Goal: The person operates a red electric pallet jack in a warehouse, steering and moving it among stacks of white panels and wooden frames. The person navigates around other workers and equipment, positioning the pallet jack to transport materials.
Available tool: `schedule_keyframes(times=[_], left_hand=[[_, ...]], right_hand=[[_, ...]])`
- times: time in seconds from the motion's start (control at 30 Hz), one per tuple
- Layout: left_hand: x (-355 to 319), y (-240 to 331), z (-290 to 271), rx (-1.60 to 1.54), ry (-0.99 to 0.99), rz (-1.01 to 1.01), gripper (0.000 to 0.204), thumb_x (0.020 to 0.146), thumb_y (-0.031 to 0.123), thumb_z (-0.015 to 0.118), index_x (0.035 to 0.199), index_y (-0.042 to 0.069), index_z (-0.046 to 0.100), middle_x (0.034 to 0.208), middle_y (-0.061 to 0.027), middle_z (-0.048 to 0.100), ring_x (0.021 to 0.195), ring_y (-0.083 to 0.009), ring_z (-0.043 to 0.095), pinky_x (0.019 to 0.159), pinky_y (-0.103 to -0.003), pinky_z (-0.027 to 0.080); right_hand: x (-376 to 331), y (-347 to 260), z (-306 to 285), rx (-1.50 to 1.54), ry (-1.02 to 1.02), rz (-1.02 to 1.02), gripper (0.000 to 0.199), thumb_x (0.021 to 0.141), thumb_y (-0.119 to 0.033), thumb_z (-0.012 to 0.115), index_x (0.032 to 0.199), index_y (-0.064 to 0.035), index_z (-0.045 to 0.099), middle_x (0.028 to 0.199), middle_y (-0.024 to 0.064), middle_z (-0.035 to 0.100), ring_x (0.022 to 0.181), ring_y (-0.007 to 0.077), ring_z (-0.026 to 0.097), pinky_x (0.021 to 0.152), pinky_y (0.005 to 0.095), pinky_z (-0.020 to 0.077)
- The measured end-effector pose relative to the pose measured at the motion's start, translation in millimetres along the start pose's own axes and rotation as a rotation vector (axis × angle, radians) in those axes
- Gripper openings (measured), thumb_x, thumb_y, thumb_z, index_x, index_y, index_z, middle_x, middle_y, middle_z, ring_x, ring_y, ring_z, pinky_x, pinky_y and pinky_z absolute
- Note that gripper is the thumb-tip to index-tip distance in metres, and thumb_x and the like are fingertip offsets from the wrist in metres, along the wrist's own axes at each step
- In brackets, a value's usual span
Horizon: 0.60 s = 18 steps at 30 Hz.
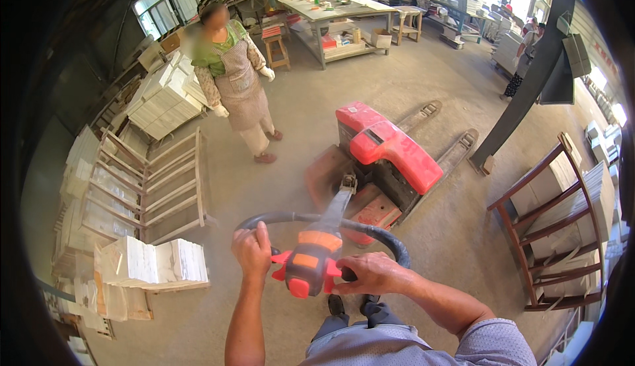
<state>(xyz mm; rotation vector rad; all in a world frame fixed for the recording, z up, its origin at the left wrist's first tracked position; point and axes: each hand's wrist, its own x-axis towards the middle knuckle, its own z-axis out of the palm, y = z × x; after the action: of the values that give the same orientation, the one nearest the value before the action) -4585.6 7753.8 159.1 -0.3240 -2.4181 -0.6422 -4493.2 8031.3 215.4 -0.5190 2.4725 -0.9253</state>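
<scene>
Before me stands a red electric pallet truck (397, 151), its two forks (463, 146) reaching away to the far right over the floor. Its control handle (316, 252), black with orange and red parts and a curved black guard bar, points back toward my body. My left hand (253, 250) is closed round the handle's left grip with the thumb up. On the other side, my right hand (372, 273) wraps the right grip, fingers next to a red lever. No load shows on the forks.
A person in an apron and white gloves (235, 75) stands left of the truck. White slab stacks (159, 263) and a wooden rack (155, 187) line the left. Another rack (552, 233) leans at right, near a dark pillar (522, 108). A worktable (337, 12) stands behind.
</scene>
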Motion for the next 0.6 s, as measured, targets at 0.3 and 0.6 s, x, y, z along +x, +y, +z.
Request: schedule_keyframes(times=[0.3,0.6], left_hand=[[-3,-2,2,0.006,0.007,0.034,0.045,0.099,0.019,0.056,0.056,0.005,0.06,0.055,-0.0139,0.057,0.056,-0.0337,0.057,0.068,-0.045,0.046],[-10,0,-1,0.021,0.0,0.034,0.046,0.097,0.022,0.055,0.054,0.008,0.062,0.058,-0.013,0.063,0.055,-0.0323,0.059,0.068,-0.045,0.045]], right_hand=[[-5,-23,-4,-0.097,-0.075,0.235,0.051,0.081,-0.057,0.071,0.099,-0.0096,0.066,0.093,0.0112,0.072,0.091,0.0325,0.069,0.077,0.0434,0.0512],[-9,-30,11,-0.199,-0.009,0.287,0.047,0.081,-0.057,0.069,0.097,-0.0124,0.065,0.087,0.014,0.071,0.087,0.0346,0.069,0.077,0.045,0.0516]])
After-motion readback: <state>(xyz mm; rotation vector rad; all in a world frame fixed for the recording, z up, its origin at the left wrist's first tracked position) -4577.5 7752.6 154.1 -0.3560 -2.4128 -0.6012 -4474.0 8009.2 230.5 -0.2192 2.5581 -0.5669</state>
